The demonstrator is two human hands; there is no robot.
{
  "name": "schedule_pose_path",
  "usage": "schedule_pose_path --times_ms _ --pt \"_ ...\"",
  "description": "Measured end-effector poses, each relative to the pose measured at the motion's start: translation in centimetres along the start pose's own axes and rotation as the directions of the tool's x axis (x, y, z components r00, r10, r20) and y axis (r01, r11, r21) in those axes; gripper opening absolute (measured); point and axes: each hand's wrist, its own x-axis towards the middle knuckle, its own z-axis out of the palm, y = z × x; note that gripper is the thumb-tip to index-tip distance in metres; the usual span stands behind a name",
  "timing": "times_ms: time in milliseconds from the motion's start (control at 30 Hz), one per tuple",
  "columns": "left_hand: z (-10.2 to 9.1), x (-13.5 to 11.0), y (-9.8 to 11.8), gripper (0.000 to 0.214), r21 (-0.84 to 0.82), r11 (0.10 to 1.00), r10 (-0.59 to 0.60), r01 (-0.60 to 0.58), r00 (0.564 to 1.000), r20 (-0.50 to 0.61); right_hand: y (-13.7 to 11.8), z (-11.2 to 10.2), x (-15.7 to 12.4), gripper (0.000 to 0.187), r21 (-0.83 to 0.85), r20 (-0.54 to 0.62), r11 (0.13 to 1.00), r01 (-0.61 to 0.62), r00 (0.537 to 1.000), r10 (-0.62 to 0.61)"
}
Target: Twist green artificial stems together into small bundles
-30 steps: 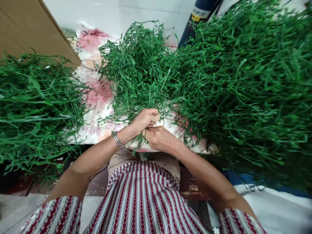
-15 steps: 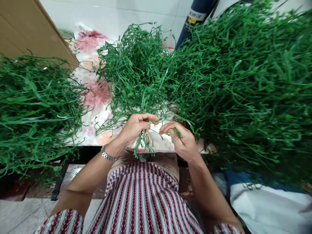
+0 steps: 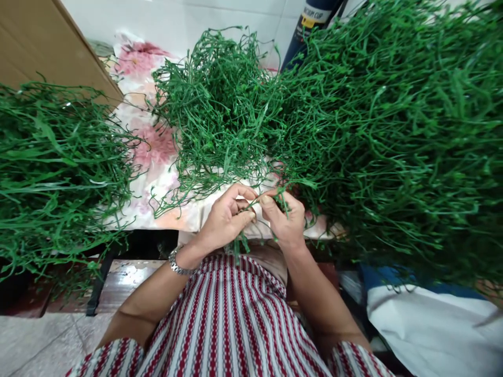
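Observation:
My left hand point(image 3: 226, 217), with a metal watch at its wrist, is closed around several thin green stems point(image 3: 241, 243) whose ends hang below the fingers. Fingertips nearly touching it, my right hand point(image 3: 285, 214) pinches a green stem that runs between the two hands. Leafy bits stick out past the right fingers. Just beyond both hands lies a middle heap of green stems point(image 3: 223, 104), with loose stems trailing toward the front edge. What sits inside the left palm is partly hidden.
A large green heap point(image 3: 412, 141) fills the right side, another heap point(image 3: 55, 178) the left. Behind stand a cardboard box point(image 3: 51, 47) and a dark blue cylinder point(image 3: 302, 36) against white tiles. A floral cloth point(image 3: 153, 149) covers the table. White fabric point(image 3: 428, 324) lies lower right.
My hands have come together; the left turned and shifted slightly right, the right moved a little up and left. A stem now spans between their fingers. The view shifted slightly.

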Motion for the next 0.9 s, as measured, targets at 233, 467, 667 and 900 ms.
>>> schedule_pose_path --times_ms 233,467,667,900 --pt "-1.5 -0.7 -0.9 0.02 0.061 0.996 -0.051 0.057 0.994 -0.098 -0.5 -0.3 1.7 0.029 -0.019 0.04 0.998 0.063 0.997 -0.063" --pt "-1.1 -0.6 -0.6 0.023 0.01 0.999 0.047 -0.046 0.982 -0.181 0.0 0.0 1.6 0.02 -0.078 0.266 0.989 0.129 0.958 -0.104" --pt "-1.2 -1.3 -1.0 0.012 0.515 0.837 0.337 -0.183 0.915 -0.223 0.3 0.2 0.7 0.014 -0.085 0.336 0.988 0.132 0.937 -0.097" --pt "-1.3 -2.1 -1.1 0.018 0.724 0.639 0.474 -0.262 0.874 -0.102 -0.3 0.4 -0.3 0.019 -0.168 0.243 0.976 0.138 0.965 -0.095"
